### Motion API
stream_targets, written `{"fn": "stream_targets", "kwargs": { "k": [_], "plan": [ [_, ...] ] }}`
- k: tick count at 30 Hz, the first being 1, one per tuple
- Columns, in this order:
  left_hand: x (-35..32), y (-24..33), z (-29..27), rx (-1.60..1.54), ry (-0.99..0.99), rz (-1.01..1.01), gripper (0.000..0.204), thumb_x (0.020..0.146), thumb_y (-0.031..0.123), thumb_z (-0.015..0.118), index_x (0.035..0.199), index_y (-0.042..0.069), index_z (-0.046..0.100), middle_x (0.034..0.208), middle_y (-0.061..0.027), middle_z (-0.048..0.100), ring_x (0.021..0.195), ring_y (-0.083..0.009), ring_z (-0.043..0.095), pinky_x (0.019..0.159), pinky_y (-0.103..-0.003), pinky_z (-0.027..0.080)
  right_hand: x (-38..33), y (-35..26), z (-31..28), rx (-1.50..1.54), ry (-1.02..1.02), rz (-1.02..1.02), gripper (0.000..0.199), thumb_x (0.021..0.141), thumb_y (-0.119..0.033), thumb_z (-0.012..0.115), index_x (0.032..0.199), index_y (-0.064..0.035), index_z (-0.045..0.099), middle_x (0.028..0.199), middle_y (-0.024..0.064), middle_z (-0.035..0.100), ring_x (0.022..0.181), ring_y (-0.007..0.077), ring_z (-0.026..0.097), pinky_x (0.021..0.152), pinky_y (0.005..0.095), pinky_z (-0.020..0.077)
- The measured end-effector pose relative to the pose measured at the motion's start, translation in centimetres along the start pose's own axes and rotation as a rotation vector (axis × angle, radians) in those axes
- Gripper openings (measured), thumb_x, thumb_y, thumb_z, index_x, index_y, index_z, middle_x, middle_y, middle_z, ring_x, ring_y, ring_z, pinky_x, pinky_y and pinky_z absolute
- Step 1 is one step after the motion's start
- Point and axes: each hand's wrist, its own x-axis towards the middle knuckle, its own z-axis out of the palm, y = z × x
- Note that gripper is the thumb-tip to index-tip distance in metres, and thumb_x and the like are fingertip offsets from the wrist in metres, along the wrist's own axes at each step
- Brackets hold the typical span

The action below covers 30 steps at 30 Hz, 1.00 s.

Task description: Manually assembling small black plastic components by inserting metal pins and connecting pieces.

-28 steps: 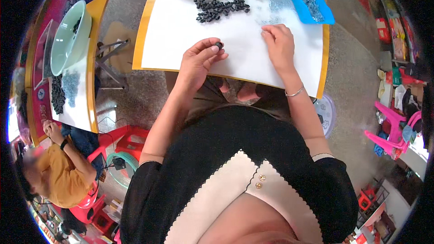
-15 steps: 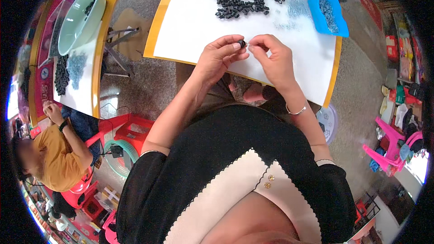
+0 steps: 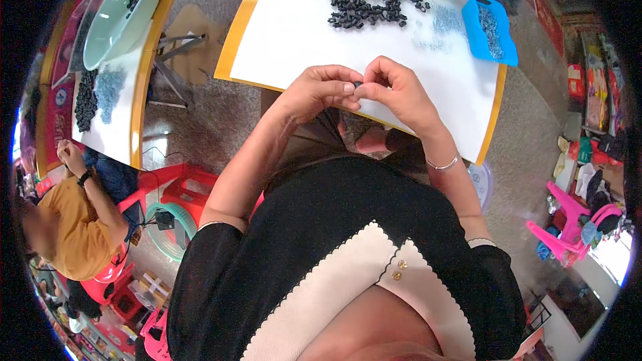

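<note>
My left hand pinches a small black plastic part between thumb and fingers, above the near edge of the white-topped table. My right hand meets it there, thumb and forefinger closed against the part. Whatever sits between the right fingertips is hidden. Beyond my hands lies a loose heap of similar black parts. To their right, tiny bluish-clear pieces are scattered on the white surface, and more fill a blue tray at the table's right side.
At the left, a second table carries a pale green basin, black parts and bluish pieces. A person in a mustard top sits there. A red stool and green basket stand nearby; a pink chair is right.
My right hand has closed in on the left, bringing its fingertips onto the black part; a tiny pale piece showed in them before. The whole view has shifted slightly.
</note>
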Motion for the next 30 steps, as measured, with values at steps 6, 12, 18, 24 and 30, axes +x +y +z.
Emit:
{"fn": "stream_targets", "kwargs": {
  "k": [6, 12, 18, 24, 30],
  "plan": [
    [0.3, 0.9, 0.0, -0.253, 0.269, 0.240, 0.025, 0.084, 0.002, 0.058, 0.108, -0.005, 0.056, 0.094, -0.0140, 0.060, 0.082, -0.0190, 0.062, 0.079, -0.032, 0.055, 3.6, 0.4, -0.9, -0.349, 0.396, -0.101, 0.014, 0.080, -0.018, 0.062, 0.082, -0.0046, 0.062, 0.078, 0.0089, 0.061, 0.070, 0.0199, 0.058, 0.065, 0.0323, 0.0456],
    [0.8, 0.7, -1.3, -0.247, 0.260, 0.279, 0.027, 0.086, 0.007, 0.057, 0.112, 0.000, 0.053, 0.101, -0.0125, 0.059, 0.085, -0.0163, 0.061, 0.083, -0.031, 0.054, 8.6, 3.1, -1.1, -0.767, 0.584, -0.408, 0.011, 0.078, -0.016, 0.061, 0.082, -0.0071, 0.065, 0.081, 0.0098, 0.060, 0.082, 0.0275, 0.057, 0.074, 0.0397, 0.0453],
    [1.0, 0.3, -1.8, -0.262, 0.195, 0.305, 0.027, 0.087, 0.008, 0.058, 0.111, 0.000, 0.053, 0.101, -0.0127, 0.059, 0.085, -0.0164, 0.061, 0.083, -0.031, 0.053, 8.8, 3.0, -0.5, -0.906, 0.581, -0.428, 0.011, 0.075, -0.015, 0.064, 0.084, -0.0088, 0.066, 0.082, 0.0078, 0.060, 0.081, 0.0260, 0.056, 0.075, 0.0388, 0.0449],
    [1.2, 0.2, -1.8, -0.274, 0.185, 0.309, 0.028, 0.087, 0.008, 0.058, 0.113, -0.001, 0.051, 0.101, -0.0127, 0.059, 0.085, -0.0164, 0.061, 0.083, -0.032, 0.054, 8.6, 3.1, -0.5, -0.877, 0.582, -0.489, 0.012, 0.074, -0.013, 0.065, 0.085, -0.0087, 0.065, 0.082, 0.0083, 0.059, 0.081, 0.0270, 0.056, 0.075, 0.0388, 0.0448],
    [1.0, 0.5, -1.3, -0.304, 0.216, 0.315, 0.024, 0.086, 0.001, 0.055, 0.109, -0.004, 0.054, 0.097, -0.0141, 0.060, 0.084, -0.0181, 0.061, 0.082, -0.035, 0.054, 7.1, 2.4, -0.6, -0.213, 0.411, -0.252, 0.015, 0.077, -0.009, 0.064, 0.092, -0.0061, 0.064, 0.080, 0.0038, 0.062, 0.074, 0.0150, 0.057, 0.068, 0.0286, 0.0463]
  ]
}}
